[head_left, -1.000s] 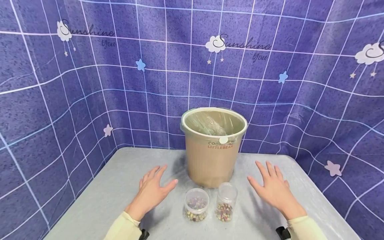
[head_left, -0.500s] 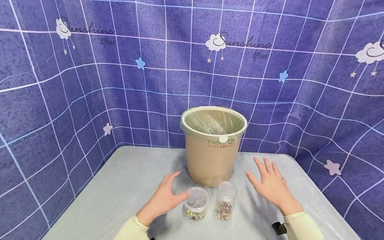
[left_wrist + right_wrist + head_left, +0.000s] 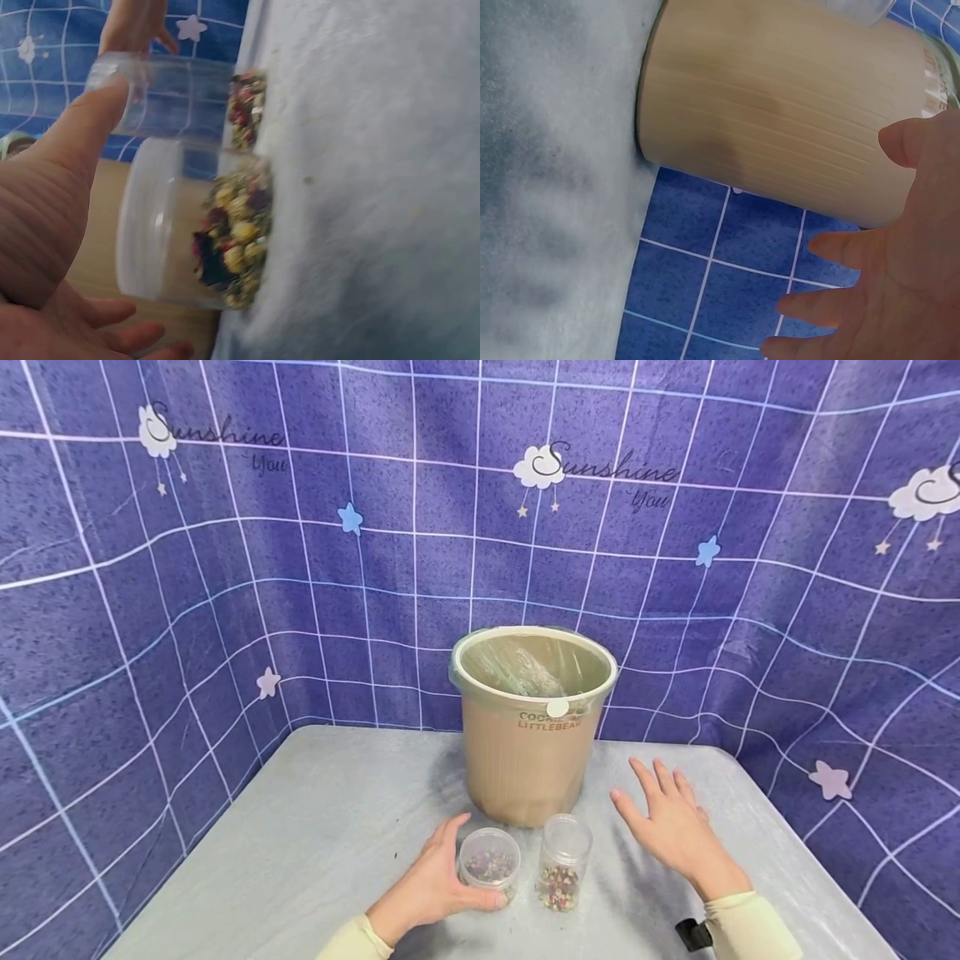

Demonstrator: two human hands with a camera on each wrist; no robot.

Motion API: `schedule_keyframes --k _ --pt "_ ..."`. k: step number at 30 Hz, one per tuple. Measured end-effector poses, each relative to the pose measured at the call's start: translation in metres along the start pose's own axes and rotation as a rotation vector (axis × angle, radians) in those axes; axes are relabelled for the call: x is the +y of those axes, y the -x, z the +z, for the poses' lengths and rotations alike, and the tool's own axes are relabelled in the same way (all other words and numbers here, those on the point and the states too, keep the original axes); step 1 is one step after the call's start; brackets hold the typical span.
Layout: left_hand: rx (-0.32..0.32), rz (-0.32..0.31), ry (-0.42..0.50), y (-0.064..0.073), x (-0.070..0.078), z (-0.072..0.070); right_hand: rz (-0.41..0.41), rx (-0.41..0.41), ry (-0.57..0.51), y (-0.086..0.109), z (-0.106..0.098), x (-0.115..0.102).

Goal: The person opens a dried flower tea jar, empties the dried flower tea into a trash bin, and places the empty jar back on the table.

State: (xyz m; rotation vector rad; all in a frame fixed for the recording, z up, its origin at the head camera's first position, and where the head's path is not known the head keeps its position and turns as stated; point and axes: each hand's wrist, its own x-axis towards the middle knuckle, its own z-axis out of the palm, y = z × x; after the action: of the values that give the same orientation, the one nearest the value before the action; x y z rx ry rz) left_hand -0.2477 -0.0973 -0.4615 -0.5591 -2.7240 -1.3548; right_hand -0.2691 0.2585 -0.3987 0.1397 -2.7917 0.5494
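Note:
A short clear jar (image 3: 489, 858) with a pale lid stands on the table, dried flower buds (image 3: 240, 232) in its lower part. My left hand (image 3: 438, 885) is spread around its left side, thumb in front and fingers behind. In the left wrist view the fingers (image 3: 127, 336) are straight and stand off the jar wall. Just right of it a taller clear jar (image 3: 566, 860) stands upright, partly filled with reddish and yellowish buds. My right hand (image 3: 667, 827) hovers right of the tall jar with fingers spread and nothing in it.
Behind the jars stands a beige bin (image 3: 528, 760) lined with a thin clear bag (image 3: 517, 664). A grey-white table (image 3: 337, 793) carries everything. Purple-blue gridded cloth (image 3: 420, 485) hangs along the back and sides.
My left hand has moved right and toward me, from beside the short jar to around it. The right hand has shifted only slightly left. Both jars and the bin stay put.

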Motion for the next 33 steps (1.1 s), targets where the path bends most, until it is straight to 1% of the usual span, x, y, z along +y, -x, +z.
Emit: schedule_keyframes --k 4,8,14,19,25,28,33 --pt "0.023 -0.005 -0.004 0.001 -0.002 0.009 -0.011 0.01 -0.002 0.0 0.003 -0.001" --pt "0.036 -0.016 -0.014 0.003 -0.002 0.016 -0.044 0.034 -0.014 0.0 0.003 -0.001" --pt "0.021 -0.065 0.008 0.005 0.0 0.024 -0.096 0.066 -0.047 -0.003 -0.004 -0.004" --pt "0.021 -0.103 0.037 0.004 0.001 0.026 -0.106 0.083 -0.054 -0.005 -0.011 -0.009" --pt "0.057 -0.077 0.035 0.002 0.0 0.029 -0.114 0.095 -0.052 -0.004 -0.018 -0.012" --pt "0.061 -0.066 0.021 0.0 -0.001 0.03 -0.114 0.095 -0.064 -0.003 -0.023 -0.014" --pt "0.061 -0.067 -0.004 -0.001 -0.002 0.03 -0.119 0.093 -0.073 -0.001 -0.027 -0.017"
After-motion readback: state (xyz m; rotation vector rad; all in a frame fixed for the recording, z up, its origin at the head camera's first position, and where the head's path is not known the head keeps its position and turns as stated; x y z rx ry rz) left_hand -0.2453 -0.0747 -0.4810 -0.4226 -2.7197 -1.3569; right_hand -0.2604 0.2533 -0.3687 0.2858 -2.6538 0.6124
